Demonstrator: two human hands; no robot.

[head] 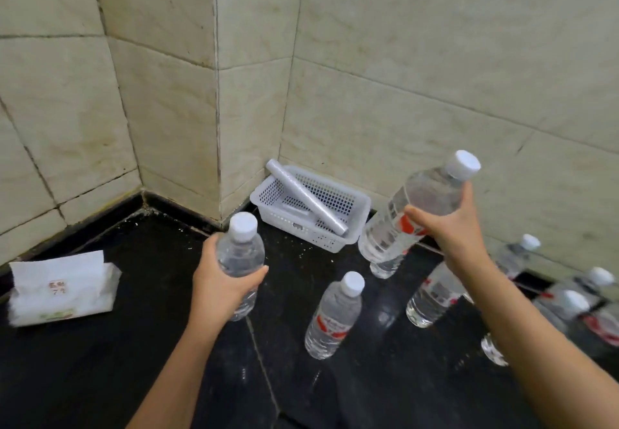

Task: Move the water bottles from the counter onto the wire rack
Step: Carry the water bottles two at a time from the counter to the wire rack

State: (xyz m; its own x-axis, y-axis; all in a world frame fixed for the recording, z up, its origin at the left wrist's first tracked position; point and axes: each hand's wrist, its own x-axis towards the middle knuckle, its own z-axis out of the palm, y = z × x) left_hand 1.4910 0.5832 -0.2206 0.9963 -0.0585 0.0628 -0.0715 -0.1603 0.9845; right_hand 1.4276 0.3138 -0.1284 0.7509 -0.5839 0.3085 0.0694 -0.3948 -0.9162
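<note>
My left hand (217,284) grips a clear water bottle (240,254) with a white cap, held upright above the black counter (100,378). Raised and tilted to the right is a second, larger-looking bottle (418,207) with a red label, and my right hand (449,227) holds it. Another bottle (335,316) stands on the counter between my arms. Several more bottles (432,294) stand to the right, partly hidden behind my right forearm. No wire rack is in view.
A white perforated plastic basket (360,205) with a grey roll (306,200) in it sits in the tiled corner. On the counter's left side lies a pack of tissues (63,289). Beige tiled walls (435,76) close off the back.
</note>
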